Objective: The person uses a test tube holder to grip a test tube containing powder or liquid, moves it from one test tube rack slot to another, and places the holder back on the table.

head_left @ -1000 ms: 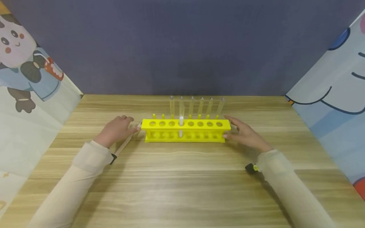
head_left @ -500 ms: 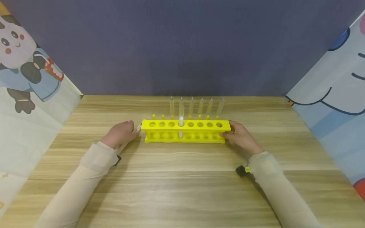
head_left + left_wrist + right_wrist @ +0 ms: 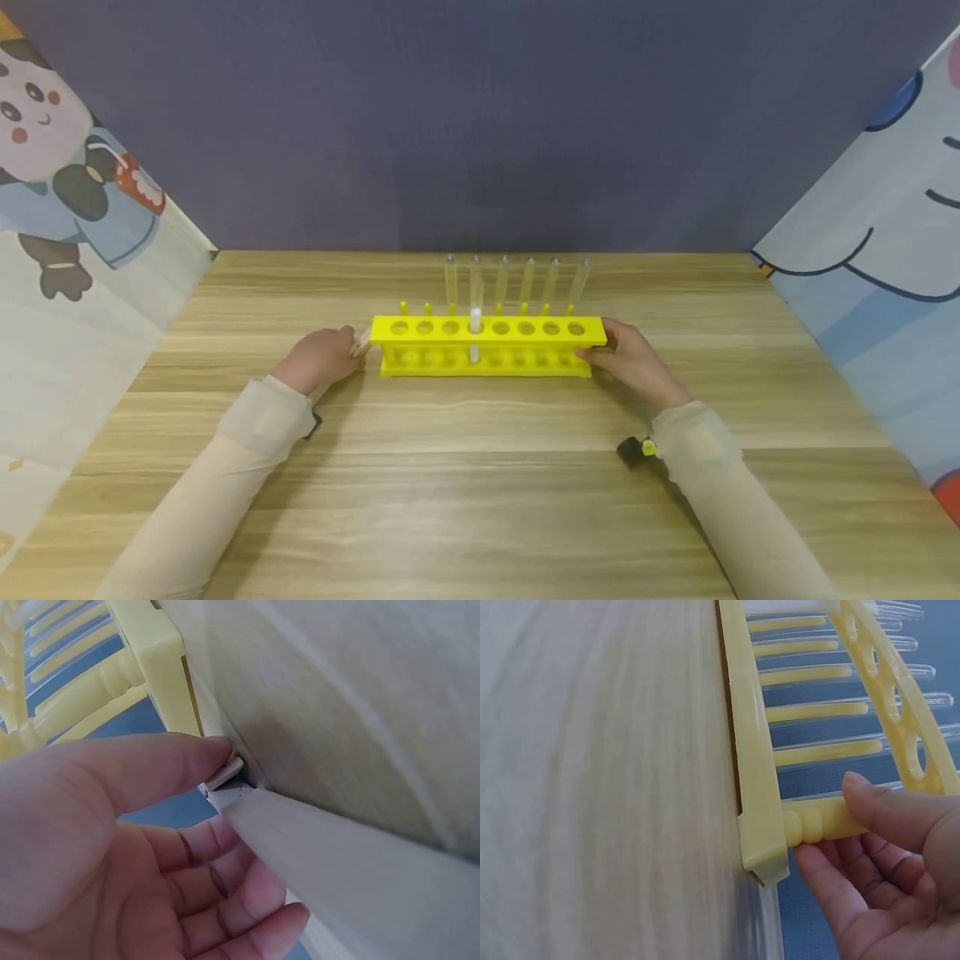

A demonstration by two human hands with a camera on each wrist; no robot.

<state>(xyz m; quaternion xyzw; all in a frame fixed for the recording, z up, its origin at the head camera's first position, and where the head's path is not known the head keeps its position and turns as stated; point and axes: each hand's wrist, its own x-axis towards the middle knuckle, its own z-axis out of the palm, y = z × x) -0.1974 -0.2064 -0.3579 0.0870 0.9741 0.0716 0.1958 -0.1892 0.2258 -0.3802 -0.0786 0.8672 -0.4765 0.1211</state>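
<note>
A yellow test tube rack [image 3: 487, 330] stands on the table. My right hand [image 3: 637, 362] grips its right end; in the right wrist view thumb and fingers close round the yellow end post [image 3: 829, 819]. Clear test tubes [image 3: 528, 279] sit upside down on the rear pegs. Another clear tube with something white [image 3: 475, 321] in it stands in a front hole. Beside the rack's left end, my left hand [image 3: 318, 358] pinches the end of a long, pale wooden clamp [image 3: 322, 847]. Its fingers curl beneath and its thumb presses a short piece on top; part of the clamp is hidden.
The wood-grain table [image 3: 465, 500] reaches back to a dark blue panel [image 3: 480, 125]. Cartoon-printed panels flank it, one left [image 3: 45, 333] and one right [image 3: 892, 275]. A small black object [image 3: 632, 452] hangs under the right wrist.
My right hand has moved slightly left and now grips the rack's end. The left hand has moved slightly right and nearer, its fingers now curled on the clamp. The rack stays in place.
</note>
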